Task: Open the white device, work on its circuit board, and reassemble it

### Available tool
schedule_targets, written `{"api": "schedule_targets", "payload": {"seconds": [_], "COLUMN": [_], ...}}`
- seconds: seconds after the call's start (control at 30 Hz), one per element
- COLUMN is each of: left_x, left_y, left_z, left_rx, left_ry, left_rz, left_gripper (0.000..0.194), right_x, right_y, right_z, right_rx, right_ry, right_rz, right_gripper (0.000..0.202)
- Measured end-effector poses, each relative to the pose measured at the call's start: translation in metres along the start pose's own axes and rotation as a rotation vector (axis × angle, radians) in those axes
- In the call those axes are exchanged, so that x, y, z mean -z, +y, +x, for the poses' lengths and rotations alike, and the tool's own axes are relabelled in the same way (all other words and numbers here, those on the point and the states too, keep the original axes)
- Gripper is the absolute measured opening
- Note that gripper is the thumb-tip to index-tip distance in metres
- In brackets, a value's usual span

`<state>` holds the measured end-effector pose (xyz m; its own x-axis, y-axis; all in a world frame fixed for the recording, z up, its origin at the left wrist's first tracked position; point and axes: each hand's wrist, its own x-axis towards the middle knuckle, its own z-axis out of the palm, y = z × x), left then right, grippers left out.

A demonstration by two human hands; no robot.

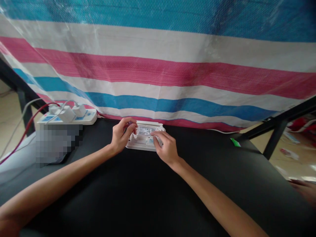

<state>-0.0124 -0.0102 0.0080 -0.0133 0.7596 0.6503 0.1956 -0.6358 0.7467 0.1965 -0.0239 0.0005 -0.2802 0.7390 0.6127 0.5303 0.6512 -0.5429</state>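
Observation:
A white plastic device [142,142] with a perforated underside and a printed label lies on the black table [138,191], near the striped sheet. My left hand [123,133] is at its left side, thumb and fingers curled together; something small and pale shows at the fingertips, too small to name. Over the device's right part is my right hand [166,144], its fingers bent and thumb apart from the index finger, the fingertips touching the surface beside the label. Nothing shows between those fingers.
At the left stands a white power strip [91,117] with plugs and red and white cables. A blurred-out dark object [58,143] lies before it. A green packet [235,142] is on the table's right. Behind hangs a striped sheet [158,72], with black frame bars at both sides.

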Motion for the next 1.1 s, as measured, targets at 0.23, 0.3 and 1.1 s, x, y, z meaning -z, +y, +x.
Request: {"api": "schedule_targets", "payload": {"seconds": [0.23,0.3,1.1], "left_x": [0.001,0.002,0.003], "left_y": [-0.012,-0.013,-0.002], "left_z": [-0.003,-0.003,-0.005], "left_rx": [-0.007,-0.027,-0.126], "left_ry": [0.107,0.184,0.204], "left_rz": [-0.151,-0.051,0.052], "left_gripper": [0.013,0.012,0.014], "right_x": [-0.016,-0.016,-0.017], "right_y": [0.027,0.028,0.028], "right_z": [-0.016,-0.017,-0.017], "right_rx": [0.106,0.111,0.060], "right_ry": [-0.038,-0.035,-0.078], "right_rz": [-0.175,-0.182,-0.191], "right_gripper": [0.027,0.027,0.032]}}
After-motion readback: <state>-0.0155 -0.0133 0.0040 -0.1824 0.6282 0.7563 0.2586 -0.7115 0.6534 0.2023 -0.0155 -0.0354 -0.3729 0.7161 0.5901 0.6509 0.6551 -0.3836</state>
